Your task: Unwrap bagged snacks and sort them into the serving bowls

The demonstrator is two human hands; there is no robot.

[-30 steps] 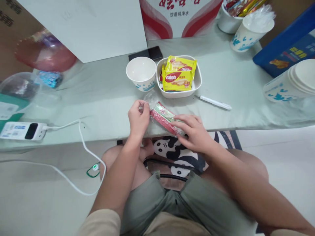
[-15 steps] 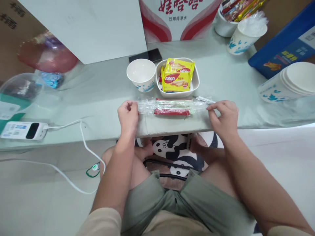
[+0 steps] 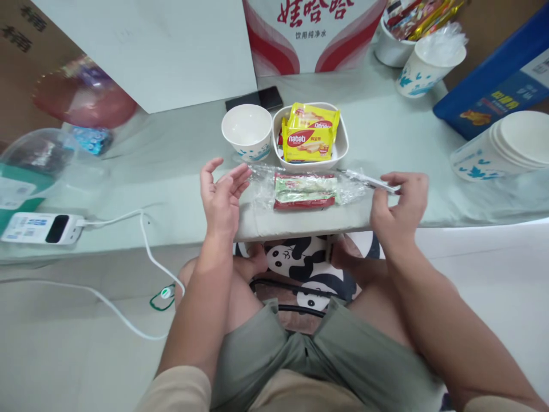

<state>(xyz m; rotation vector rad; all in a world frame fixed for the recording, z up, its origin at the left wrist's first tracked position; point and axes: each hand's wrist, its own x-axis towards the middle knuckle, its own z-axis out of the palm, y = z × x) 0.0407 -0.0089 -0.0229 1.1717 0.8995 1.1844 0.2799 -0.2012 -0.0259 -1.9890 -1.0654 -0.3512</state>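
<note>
Several red and green snack packets (image 3: 305, 190) lie in clear plastic wrap (image 3: 263, 189) near the table's front edge. To the left of the wrap, my left hand (image 3: 222, 200) is open, its fingers raised and apart, close to the film's end. My right hand (image 3: 401, 203) pinches the end of a slim silvery tool (image 3: 373, 181) with a thin tip, which lies over the wrap's right end; its exact kind is unclear. Behind the packets stand a paper cup (image 3: 247, 129) and a white bowl (image 3: 343, 146) of yellow nabati wafer packs (image 3: 309, 143).
A dark phone (image 3: 270, 97) lies behind the cup. Stacked paper cups (image 3: 493, 150) and a blue box (image 3: 493, 86) stand at right, a snack-filled bowl (image 3: 392, 50) at back right. On the left are a white power bank (image 3: 40, 228) with its cable and a clear plastic lid (image 3: 55, 154).
My left hand has let go of the wrap's left end and spread its fingers. My right hand has moved slightly right and now grips the silvery tool. The wrap has slackened.
</note>
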